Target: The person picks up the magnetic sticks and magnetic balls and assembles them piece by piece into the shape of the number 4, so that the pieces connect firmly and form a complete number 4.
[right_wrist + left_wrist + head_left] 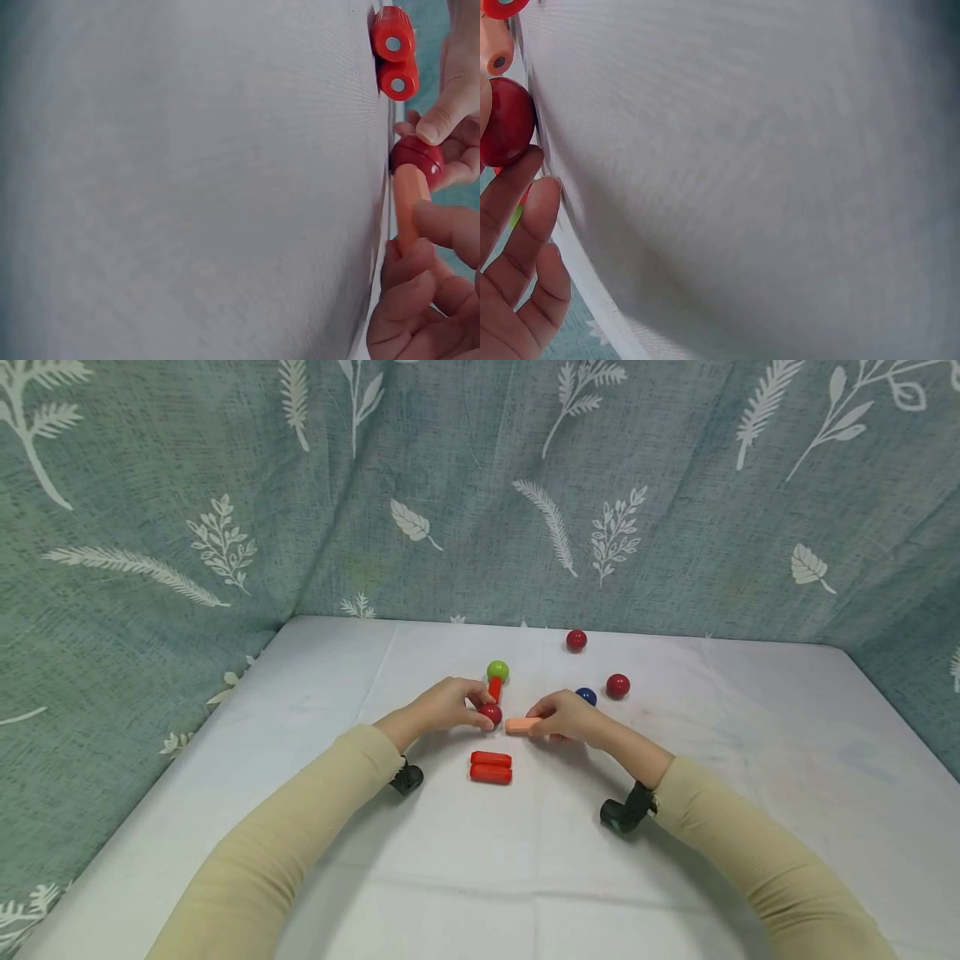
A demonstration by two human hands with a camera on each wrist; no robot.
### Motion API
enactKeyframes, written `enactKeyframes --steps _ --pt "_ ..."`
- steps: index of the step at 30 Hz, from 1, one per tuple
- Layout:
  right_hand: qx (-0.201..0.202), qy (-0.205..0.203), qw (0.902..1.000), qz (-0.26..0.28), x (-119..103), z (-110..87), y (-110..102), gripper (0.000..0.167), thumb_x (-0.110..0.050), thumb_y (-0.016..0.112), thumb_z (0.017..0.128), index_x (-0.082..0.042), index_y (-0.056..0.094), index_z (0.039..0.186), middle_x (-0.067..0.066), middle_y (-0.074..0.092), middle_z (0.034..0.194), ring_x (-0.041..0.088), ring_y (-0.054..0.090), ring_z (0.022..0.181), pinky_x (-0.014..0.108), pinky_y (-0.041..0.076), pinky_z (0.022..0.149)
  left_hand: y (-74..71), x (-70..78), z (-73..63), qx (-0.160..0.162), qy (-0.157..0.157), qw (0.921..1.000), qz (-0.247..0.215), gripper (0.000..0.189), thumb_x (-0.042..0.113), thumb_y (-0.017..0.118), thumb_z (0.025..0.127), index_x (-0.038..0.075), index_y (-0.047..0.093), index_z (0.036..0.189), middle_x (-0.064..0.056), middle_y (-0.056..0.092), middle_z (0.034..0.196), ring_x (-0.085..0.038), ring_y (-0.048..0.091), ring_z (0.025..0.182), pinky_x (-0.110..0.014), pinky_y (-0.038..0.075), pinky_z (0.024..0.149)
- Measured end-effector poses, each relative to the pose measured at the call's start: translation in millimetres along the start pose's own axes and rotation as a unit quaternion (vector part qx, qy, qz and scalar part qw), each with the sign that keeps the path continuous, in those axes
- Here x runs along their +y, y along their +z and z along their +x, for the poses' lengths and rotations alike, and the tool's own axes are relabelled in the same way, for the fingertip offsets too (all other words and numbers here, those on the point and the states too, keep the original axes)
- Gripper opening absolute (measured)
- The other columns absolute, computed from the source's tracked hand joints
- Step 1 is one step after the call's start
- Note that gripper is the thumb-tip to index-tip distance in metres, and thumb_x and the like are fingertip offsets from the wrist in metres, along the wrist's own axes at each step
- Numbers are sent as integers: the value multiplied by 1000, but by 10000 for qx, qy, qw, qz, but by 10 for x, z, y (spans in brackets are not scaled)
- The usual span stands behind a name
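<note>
My left hand (448,703) pinches a glossy red ball (491,714) between thumb and fingers. Behind that ball a red rod (495,689) runs back to a lime green ball (498,671). In my right hand (567,717) is a peach-coloured rod (521,726), pinched and pointing left at the red ball. The rod's tip (409,174) overlaps the ball in the right wrist view; I cannot tell whether they touch. A blue ball (587,696) and a red piece (558,737) are partly hidden by the right hand.
Two ribbed red rods (491,767) lie side by side in front of the hands, with silvery discs in their ends (393,44). Two more red balls, one nearer (618,686) and one farther (576,641), lie at the back right. A leaf-patterned curtain (480,527) stands behind the white tabletop (450,877).
</note>
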State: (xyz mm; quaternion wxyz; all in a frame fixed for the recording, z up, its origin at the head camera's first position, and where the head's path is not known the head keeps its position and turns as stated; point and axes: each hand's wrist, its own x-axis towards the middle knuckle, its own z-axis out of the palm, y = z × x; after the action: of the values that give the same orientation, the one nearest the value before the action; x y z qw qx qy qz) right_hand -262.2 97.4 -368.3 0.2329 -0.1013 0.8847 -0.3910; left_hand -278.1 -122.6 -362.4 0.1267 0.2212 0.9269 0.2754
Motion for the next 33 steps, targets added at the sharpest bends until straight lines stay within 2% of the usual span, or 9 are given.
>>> enactKeyframes --steps 5,12,25,33 --pt "198 98 9991 367 -28 -30 -15 25 -14 64 85 -7 64 109 4 56 83 14 44 56 21 36 50 4 4 7 0 3 10000 -21 26 21 76 75 12 64 95 0 65 92 -14 56 90 -30 42 79" --pt "214 140 9980 572 -44 -15 0 25 -13 64 84 -6 63 108 3 55 79 13 44 54 20 36 49 -2 18 3 -19 -36 10000 -1 27 21 76 74 11 64 96 0 64 92 -14 56 89 -30 42 80" --pt "183 166 9978 614 -41 -10 7 25 -12 63 85 -6 63 109 3 55 78 13 43 53 20 36 49 -3 24 -4 -17 -59 10000 47 28 21 76 75 11 64 98 0 65 93 -15 55 89 -29 42 79" --pt "228 21 9990 375 -32 -69 -47 29 -14 63 85 -6 62 113 6 60 89 13 49 56 21 43 52 9 8 6 -7 -76 9999 71 28 22 76 74 12 64 97 0 65 93 -15 56 90 -32 42 82"
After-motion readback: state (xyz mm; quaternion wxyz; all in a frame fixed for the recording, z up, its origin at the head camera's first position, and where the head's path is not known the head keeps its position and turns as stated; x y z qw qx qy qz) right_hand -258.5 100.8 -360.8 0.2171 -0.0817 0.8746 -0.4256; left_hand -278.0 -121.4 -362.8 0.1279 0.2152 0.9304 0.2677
